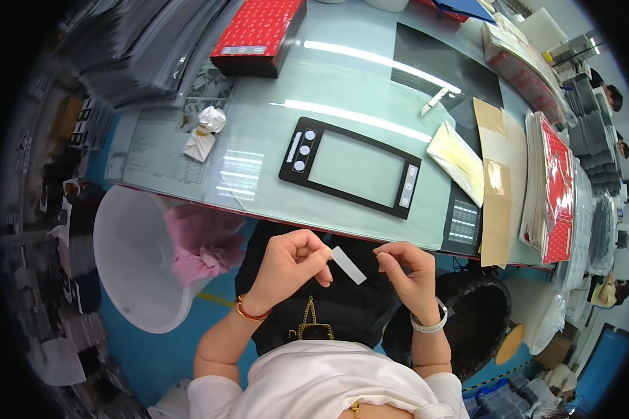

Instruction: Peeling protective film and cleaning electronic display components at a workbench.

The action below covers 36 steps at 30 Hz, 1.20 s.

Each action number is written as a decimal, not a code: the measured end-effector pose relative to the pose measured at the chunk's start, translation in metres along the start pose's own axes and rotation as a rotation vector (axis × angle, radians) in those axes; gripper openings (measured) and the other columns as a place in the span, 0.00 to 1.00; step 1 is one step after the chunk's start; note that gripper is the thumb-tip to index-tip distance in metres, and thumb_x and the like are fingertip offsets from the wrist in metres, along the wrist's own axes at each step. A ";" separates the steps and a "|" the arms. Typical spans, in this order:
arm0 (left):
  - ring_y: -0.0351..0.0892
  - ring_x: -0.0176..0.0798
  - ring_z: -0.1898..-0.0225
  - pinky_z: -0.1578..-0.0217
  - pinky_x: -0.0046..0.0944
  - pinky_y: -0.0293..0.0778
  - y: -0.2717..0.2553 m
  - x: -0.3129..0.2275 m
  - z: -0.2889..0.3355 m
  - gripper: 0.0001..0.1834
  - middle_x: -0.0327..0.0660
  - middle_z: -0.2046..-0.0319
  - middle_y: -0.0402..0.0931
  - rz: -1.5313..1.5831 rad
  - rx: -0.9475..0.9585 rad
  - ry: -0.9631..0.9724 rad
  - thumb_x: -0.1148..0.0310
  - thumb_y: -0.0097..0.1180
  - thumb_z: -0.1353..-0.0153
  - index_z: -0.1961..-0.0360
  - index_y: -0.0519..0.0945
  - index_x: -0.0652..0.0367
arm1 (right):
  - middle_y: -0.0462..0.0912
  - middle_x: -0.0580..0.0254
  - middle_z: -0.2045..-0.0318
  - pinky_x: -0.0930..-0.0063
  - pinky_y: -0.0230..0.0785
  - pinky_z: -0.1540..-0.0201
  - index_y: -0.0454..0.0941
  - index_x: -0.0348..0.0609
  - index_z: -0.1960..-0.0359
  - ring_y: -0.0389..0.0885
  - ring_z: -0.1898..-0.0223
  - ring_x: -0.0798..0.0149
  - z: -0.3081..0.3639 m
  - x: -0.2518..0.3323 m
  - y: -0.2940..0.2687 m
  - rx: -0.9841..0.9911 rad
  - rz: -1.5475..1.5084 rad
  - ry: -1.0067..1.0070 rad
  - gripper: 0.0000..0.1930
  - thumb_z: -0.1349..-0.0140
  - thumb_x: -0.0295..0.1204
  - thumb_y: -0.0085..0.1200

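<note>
Between the thumb and forefinger of my left hand [293, 263] is one end of a small white strip [349, 266], held over my lap just off the table's near edge. The strip slants down toward my right hand [411, 278], which is apart from it. Thumb and forefinger are pinched together there too, and I cannot make out whether anything small is between them. Beyond both hands, a flat black rectangular frame panel [349, 197] lies on the glass-topped table [251, 150]. It has a large window, round cutouts at its left end and a grey label at its right.
A red patterned box [258, 35] and stacked grey sheets [140, 49] stand at the back left. Crumpled white tissue [201, 136] lies nearer. On the right are a folded yellowish cloth [458, 162], cardboard [496, 216] and red packs [553, 195]. Bins, one white [136, 272], flank my legs.
</note>
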<state>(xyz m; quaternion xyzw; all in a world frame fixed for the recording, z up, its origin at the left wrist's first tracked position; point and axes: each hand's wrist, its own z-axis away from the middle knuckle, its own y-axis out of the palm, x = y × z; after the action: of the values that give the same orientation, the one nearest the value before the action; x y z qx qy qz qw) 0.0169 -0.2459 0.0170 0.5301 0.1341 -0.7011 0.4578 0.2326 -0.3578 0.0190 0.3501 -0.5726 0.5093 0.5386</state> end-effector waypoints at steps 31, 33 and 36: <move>0.81 0.36 0.82 0.70 0.38 0.86 0.010 0.004 -0.009 0.09 0.43 0.80 0.80 0.156 0.053 -0.086 0.72 0.53 0.31 0.67 0.78 0.67 | 0.85 0.59 0.69 0.81 0.74 0.68 0.81 0.34 0.62 0.82 0.72 0.71 0.022 0.003 -0.012 -0.009 0.112 -0.197 0.06 0.40 0.15 0.61; 0.80 0.36 0.82 0.70 0.38 0.85 0.016 0.003 -0.010 0.08 0.43 0.80 0.80 0.132 0.060 -0.066 0.73 0.53 0.32 0.68 0.78 0.67 | 0.85 0.59 0.69 0.81 0.74 0.67 0.82 0.33 0.62 0.82 0.72 0.73 0.027 0.004 -0.015 -0.058 0.085 -0.140 0.05 0.38 0.16 0.61; 0.79 0.36 0.83 0.70 0.38 0.85 0.022 0.000 -0.012 0.08 0.43 0.81 0.79 0.093 0.035 -0.012 0.75 0.53 0.32 0.68 0.77 0.68 | 0.85 0.61 0.67 0.83 0.72 0.68 0.80 0.33 0.61 0.79 0.72 0.77 0.029 0.007 -0.016 0.001 -0.074 0.024 0.03 0.32 0.19 0.55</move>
<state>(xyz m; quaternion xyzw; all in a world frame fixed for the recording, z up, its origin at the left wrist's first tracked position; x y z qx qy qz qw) 0.0419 -0.2497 0.0182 0.5394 0.0942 -0.6846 0.4811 0.2391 -0.3882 0.0321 0.3652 -0.5524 0.4936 0.5638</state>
